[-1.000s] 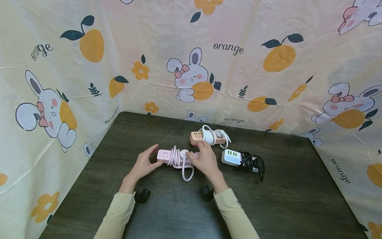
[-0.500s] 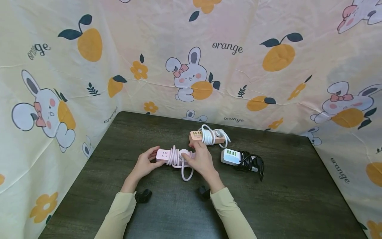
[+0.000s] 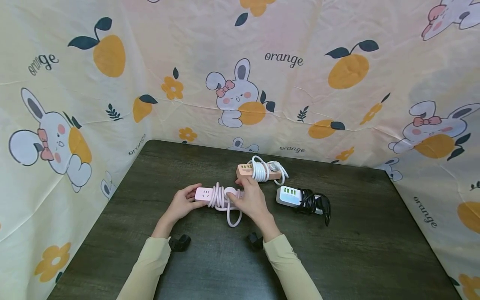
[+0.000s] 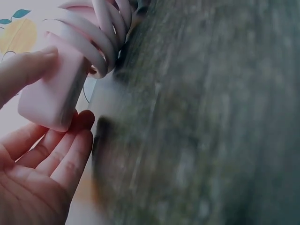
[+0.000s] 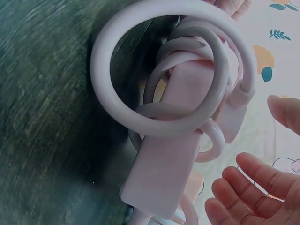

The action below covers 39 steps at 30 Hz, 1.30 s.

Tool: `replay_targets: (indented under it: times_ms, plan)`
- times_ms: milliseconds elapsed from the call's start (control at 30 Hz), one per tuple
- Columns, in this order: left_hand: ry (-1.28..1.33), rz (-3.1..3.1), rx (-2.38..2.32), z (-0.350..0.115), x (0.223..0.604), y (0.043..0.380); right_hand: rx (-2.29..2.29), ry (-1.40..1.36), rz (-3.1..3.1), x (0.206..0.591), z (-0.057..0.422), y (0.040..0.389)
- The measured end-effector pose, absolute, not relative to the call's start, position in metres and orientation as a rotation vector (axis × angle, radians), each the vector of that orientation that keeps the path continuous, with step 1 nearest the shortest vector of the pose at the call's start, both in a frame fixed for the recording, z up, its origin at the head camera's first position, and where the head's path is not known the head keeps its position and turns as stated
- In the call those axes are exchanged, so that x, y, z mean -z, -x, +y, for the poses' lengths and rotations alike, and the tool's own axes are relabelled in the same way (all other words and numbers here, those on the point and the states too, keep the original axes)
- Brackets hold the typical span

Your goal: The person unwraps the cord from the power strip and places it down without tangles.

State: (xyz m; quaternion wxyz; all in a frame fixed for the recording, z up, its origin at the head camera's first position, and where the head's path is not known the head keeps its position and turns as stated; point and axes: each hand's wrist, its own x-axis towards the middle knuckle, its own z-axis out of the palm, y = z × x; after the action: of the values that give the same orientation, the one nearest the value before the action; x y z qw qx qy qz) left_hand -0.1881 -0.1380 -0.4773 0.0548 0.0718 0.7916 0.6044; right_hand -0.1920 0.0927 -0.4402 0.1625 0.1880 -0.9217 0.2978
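Observation:
A pink power strip lies on the dark table, its pale pink cord wound round it and a loop hanging toward the near side. My left hand holds the strip's left end; in the left wrist view the thumb presses one face while the fingers sit at the end and opposite side. At the right end is my right hand, overlapping the strip in the head view. The right wrist view shows its fingers spread loosely beside the strip, holding nothing.
Behind my right hand lies an orange power strip wrapped in white cord. Right of it is a white-and-blue strip with a black cord. A printed cloth hangs behind the dark table.
My left fingers have drawn in closer to the strip's left end. My right hand has shifted slightly left. The pink strip has stayed nearly in place.

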Motion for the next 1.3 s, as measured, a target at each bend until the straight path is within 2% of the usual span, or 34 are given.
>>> replay_targets:
  times_ms: [433,633,1300]
  plan:
    - [-0.21,2.329,-1.838,-0.142,0.49,0.201,-0.857,-0.521,-2.652,0.44,0.095,0.191]
    - [-0.301,2.313,-1.788,-0.144,0.488,0.203,-0.86,-0.519,-2.641,0.438,0.097,0.19]
    - [-0.243,2.33,-1.968,-0.139,0.491,0.188,-0.864,-0.494,-2.616,0.431,0.107,0.187]
